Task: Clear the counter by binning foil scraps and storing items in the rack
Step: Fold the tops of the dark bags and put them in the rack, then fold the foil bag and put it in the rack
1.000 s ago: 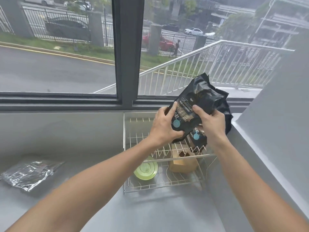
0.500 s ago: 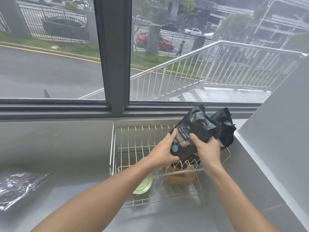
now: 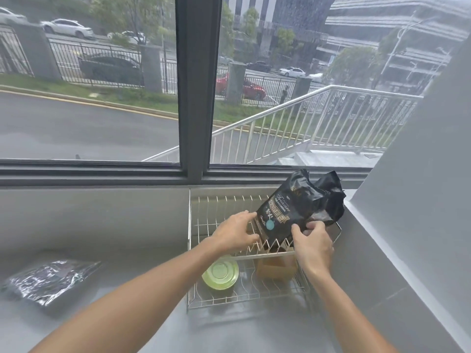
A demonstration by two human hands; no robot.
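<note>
A black printed pouch [image 3: 299, 207] with a teal dot stands tilted in the upper tier of the wire rack [image 3: 190, 225], leaning toward the right wall. My left hand [image 3: 235, 231] rests on its lower left edge, fingers spread. My right hand [image 3: 312, 242] pinches its lower right corner. A second black bag [image 3: 331, 200] bulges behind it. Below, in the rack's lower tier, sit a green lid [image 3: 221, 273] and a brown cardboard box [image 3: 276, 266]. A crumpled clear-and-foil wrapper [image 3: 49, 278] lies on the grey counter at the far left.
The rack stands in the counter's right corner, against the window sill [image 3: 102, 171] and a grey side wall [image 3: 418, 200]. Bare grey counter [image 3: 127, 250] stretches between the wrapper and the rack.
Both hands lowered the black pouch from chest height down into the rack's upper tier. My left hand has slid from gripping it to resting at its edge.
</note>
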